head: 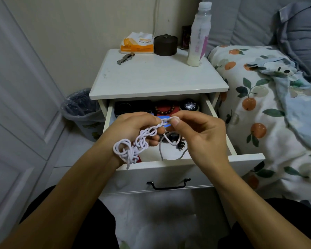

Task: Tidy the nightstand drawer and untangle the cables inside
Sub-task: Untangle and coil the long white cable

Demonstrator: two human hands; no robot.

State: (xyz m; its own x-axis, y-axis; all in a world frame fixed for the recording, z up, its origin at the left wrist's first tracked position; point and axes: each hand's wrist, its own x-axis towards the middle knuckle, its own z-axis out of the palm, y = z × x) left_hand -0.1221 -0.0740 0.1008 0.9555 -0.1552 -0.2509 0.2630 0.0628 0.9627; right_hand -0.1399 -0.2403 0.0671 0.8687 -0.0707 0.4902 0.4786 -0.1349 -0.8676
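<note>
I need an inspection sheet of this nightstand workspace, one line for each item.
Surface: white nightstand top holds tissue pack, watch, dark round box, bottle.
Job's things: drawer open.
Clutter: bead bracelet, black plug inside.
Grippers: left hand holds the tangle; right hand pinches a loop.
Cables: white cable knotted; grey cable in drawer.
Surroundings: bin, bed.

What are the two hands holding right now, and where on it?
Both hold the tangled white cable. The left hand grips the knotted bunch at its upper part; the right hand pinches a loop at the tangle's top end.
</note>
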